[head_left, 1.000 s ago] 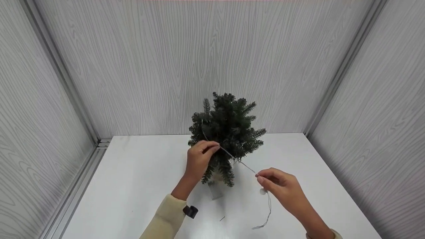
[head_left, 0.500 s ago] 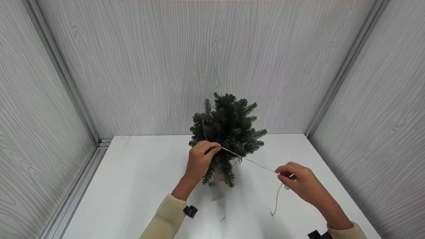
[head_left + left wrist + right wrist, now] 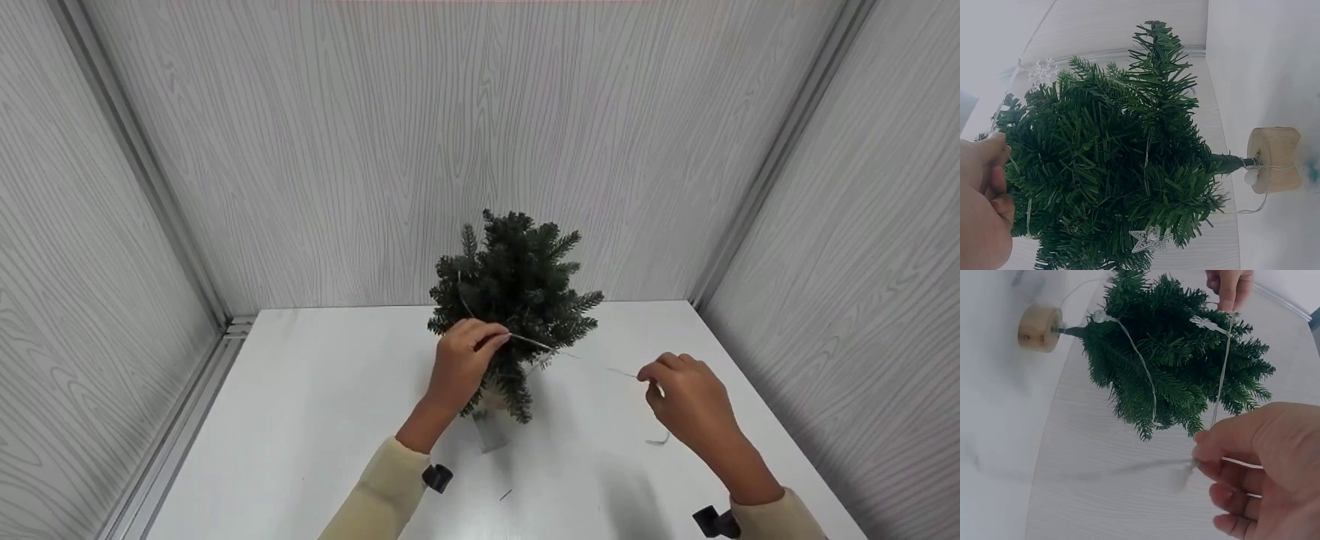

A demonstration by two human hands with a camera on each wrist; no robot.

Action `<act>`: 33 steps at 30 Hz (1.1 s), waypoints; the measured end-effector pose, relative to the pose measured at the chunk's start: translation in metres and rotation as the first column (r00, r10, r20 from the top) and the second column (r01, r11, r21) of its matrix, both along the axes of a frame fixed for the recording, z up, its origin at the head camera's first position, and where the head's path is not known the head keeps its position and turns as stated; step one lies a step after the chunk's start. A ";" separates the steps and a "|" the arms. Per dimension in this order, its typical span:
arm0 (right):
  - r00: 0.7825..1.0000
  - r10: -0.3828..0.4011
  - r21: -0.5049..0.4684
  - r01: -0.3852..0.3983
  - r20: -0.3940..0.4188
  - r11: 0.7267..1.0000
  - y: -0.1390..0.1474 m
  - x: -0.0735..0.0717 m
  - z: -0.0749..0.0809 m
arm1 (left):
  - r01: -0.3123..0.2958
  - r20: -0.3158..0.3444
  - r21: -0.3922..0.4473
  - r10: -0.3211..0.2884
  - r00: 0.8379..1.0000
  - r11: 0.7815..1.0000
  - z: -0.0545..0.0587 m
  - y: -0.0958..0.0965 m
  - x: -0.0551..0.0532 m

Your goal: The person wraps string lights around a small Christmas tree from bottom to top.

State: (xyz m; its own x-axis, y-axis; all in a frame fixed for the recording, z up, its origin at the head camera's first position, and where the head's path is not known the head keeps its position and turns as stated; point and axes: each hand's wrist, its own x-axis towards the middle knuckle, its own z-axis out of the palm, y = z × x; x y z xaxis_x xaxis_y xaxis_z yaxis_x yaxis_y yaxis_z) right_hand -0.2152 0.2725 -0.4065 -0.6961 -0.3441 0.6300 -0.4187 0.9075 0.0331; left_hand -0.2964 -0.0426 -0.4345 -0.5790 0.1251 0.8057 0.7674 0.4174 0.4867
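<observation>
A small artificial Christmas tree stands on a round wooden base. A thin string of fairy lights winds through its branches, with a clear snowflake and a clear star on it. My left hand pinches the wire between thumb and fingertips at the tree's front. Off to the tree's right, my right hand pinches the same wire, which stretches between both hands. A loose tail hangs below the right hand, blurred in the right wrist view.
On the white table, a small grey block lies in front of the tree's base. Nearer the front is a thin dark sliver. Grey wood-patterned panels enclose the back and both sides.
My right hand has moved right and slightly away from me, drawing out a longer span of wire with its tail. The left hand has shifted slightly right, still pinching the wire.
</observation>
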 end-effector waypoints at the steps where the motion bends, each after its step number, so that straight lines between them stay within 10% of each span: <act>1: 1.000 -0.010 -0.004 0.010 0.004 1.000 0.000 0.000 0.000 | -0.002 -0.002 -0.002 0.002 1.000 1.000 0.000 0.000 0.000; 14: 0.984 0.059 -0.135 -0.037 0.167 0.990 0.027 -0.011 0.001 | -0.045 0.018 0.013 0.044 0.999 0.999 0.004 0.003 0.001; 24: 0.996 0.037 -0.261 -0.056 -0.080 0.964 0.047 -0.024 0.023 | -0.059 -0.021 -0.001 0.059 0.998 0.998 0.016 0.007 -0.005; 33: 0.990 -0.085 -0.332 0.042 -0.116 0.942 0.045 -0.040 0.042 | -0.070 -0.049 -0.122 0.065 0.997 0.990 0.025 0.010 -0.010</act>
